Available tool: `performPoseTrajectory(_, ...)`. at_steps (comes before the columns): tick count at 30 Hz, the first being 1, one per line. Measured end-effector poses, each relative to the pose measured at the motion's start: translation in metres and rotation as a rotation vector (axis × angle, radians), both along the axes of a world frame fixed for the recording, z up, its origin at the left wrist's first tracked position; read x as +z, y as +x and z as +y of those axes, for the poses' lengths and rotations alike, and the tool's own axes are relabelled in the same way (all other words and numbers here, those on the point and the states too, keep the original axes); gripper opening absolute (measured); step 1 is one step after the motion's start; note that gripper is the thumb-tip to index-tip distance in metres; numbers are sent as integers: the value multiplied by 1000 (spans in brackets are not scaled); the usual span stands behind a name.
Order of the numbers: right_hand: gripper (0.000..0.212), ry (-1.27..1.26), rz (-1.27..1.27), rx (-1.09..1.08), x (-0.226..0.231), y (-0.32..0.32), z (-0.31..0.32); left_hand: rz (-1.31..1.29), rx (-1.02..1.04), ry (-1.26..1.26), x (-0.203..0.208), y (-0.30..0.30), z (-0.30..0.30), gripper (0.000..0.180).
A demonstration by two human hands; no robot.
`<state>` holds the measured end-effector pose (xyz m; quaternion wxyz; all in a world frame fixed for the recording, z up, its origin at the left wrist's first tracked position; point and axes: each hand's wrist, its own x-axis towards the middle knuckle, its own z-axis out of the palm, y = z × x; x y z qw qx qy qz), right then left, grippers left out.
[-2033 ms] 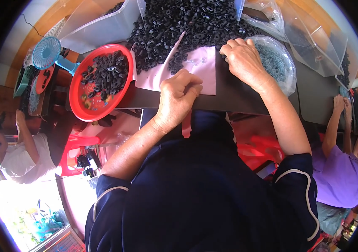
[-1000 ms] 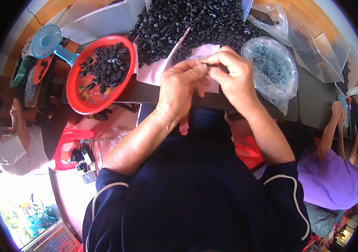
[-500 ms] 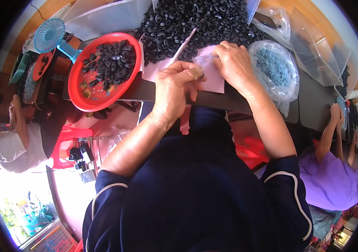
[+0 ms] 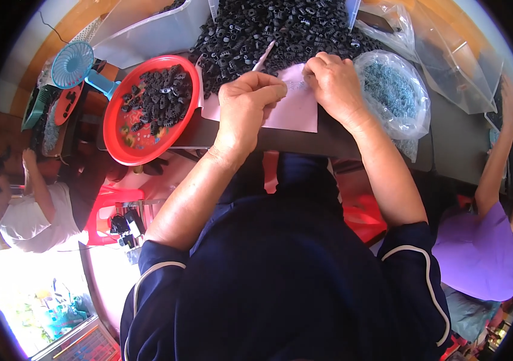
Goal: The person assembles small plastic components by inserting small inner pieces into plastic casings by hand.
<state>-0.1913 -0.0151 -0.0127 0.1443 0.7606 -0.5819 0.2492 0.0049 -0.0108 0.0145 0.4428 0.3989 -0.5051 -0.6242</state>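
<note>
My left hand point(image 4: 245, 108) is closed in a pinch, thumb against forefinger, above the near edge of a pink sheet point(image 4: 295, 117). Whatever it holds is hidden by the fingers. My right hand point(image 4: 336, 87) sits over the sheet's right side with its fingers curled down and together. What lies between those fingertips is too small to make out. Small clear bits point(image 4: 295, 84) rest on the sheet beside them. Beyond the sheet spreads a big heap of small black plastic parts point(image 4: 280, 36), with a pale pointed tool point(image 4: 263, 55) sticking up at its near side.
Left of the sheet is a red basin point(image 4: 112, 129) with black parts inside. A clear bag point(image 4: 422, 123) of bluish small pieces stands at the right. A blue fan point(image 4: 73, 65) and clear plastic bins point(image 4: 148, 39) are farther off. People sit working on both sides.
My left hand has turned so that the dark piece seen at its fingertips no longer shows. The right hand's fingers have drawn closer together. The whole view has shifted slightly.
</note>
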Motion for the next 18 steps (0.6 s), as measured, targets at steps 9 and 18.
performPoseTrajectory(9, 14, 55, -10, 71, 2, -1, 10, -243, -57, -296, -13, -8, -17, 9)
performPoseTrajectory(18, 7, 107, -53, 135, 1, -3, 10, -563, -46, -463, -20, -11, -17, 11)
